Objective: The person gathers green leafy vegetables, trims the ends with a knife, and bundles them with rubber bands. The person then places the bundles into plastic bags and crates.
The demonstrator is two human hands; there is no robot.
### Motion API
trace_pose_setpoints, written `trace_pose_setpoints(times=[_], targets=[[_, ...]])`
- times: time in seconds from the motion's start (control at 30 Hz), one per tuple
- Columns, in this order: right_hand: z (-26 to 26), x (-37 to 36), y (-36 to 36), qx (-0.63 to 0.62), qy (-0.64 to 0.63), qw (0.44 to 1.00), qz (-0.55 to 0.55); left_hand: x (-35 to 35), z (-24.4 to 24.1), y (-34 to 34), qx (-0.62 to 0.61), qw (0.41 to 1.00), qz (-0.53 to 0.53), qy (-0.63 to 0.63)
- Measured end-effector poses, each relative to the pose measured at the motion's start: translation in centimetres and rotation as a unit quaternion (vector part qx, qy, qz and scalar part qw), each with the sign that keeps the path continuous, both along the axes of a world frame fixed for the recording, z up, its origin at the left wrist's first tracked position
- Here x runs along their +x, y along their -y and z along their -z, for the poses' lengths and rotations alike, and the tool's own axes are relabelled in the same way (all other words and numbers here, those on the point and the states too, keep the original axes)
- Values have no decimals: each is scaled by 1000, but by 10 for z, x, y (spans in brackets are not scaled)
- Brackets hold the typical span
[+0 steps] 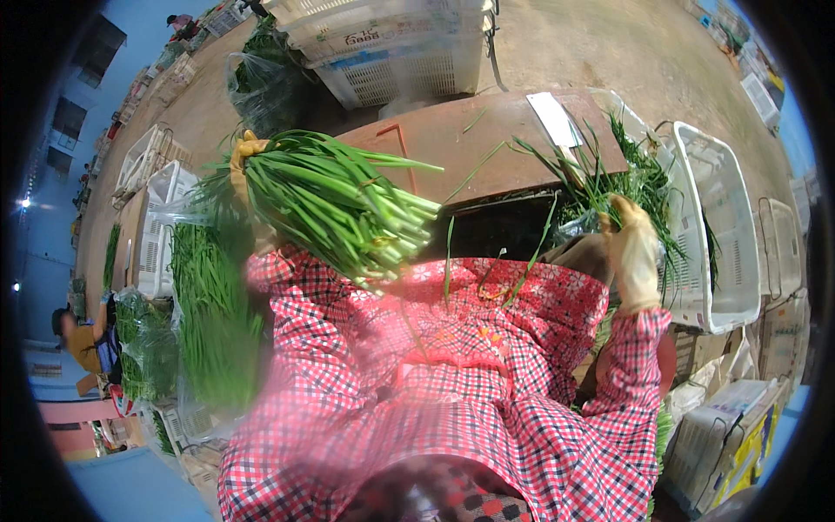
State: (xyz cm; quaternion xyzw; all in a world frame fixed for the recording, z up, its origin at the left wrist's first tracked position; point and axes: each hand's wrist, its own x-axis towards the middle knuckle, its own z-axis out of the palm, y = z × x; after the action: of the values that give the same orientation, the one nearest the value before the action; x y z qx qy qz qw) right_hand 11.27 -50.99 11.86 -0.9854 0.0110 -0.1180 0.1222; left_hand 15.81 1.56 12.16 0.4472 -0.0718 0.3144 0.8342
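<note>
My left hand [245, 166], in a yellowish glove, grips a thick bunch of green chive-like stalks [339, 202] by the leafy part. Their pale cut ends point right, above my lap. The gloved right hand [631, 254] is raised at the right, thumb and fingers apart, with nothing visible between them. Just beyond its fingertips lies a loose heap of the same greens [587, 189]; whether the fingers touch it is unclear. A few stray leaves [450, 261] lie over my red patterned apron [404, 287].
Ahead is a brown wooden board [456, 137] bearing a flat, bright rectangular object [554, 117]. A white plastic crate [708, 313] stands right. Greens in a pile [212, 313] lie left. Stacked crates [398, 72] and a bagged bundle [261, 91] are beyond. A person [88, 346] is far left.
</note>
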Motion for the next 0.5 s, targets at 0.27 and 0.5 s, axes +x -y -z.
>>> trace_pose_setpoints(times=[0.27,0.5], targets=[[-64,-23,-164,166,284,847,-417,-26,-29,40,-21,996,-24,-84],[-18,14,-176,248,205,822,-471,-13,-30,38,-72,989,86,-95]])
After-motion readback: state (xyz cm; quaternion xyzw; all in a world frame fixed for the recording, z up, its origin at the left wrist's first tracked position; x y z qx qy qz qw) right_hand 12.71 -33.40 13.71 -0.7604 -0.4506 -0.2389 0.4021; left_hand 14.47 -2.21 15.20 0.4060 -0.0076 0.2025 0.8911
